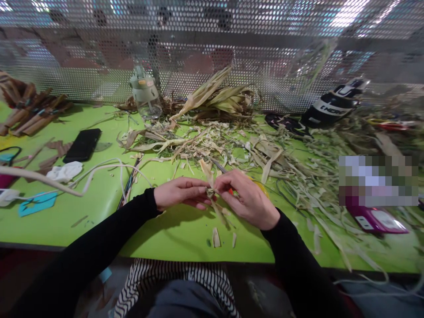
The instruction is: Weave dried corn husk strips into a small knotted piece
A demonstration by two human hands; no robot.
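Between my two hands, just above the front part of the green table (pixel 149 236), is a piece of dried corn husk (pixel 217 212), folded or knotted at its middle. My left hand (pixel 183 193) pinches it from the left with thumb and fingers. From the other side my right hand (pixel 247 196) closes its fingertips on the same husk. One pale end sticks up past the fingers, and the other hangs down toward me. Behind the right hand, scissors with orange-yellow handles (pixel 260 186) lie partly hidden. Small husk scraps (pixel 216 237) lie below the hands.
Shredded husk (pixel 205 143) and a husk bundle (pixel 218 104) cover the back. A clear bottle (pixel 145 95) stands there; a black bottle (pixel 331 106) leans right. At left are a phone (pixel 82 145), white cables (pixel 88 183) and brown bundles (pixel 33 110). A perforated metal screen (pixel 198 48) rises behind.
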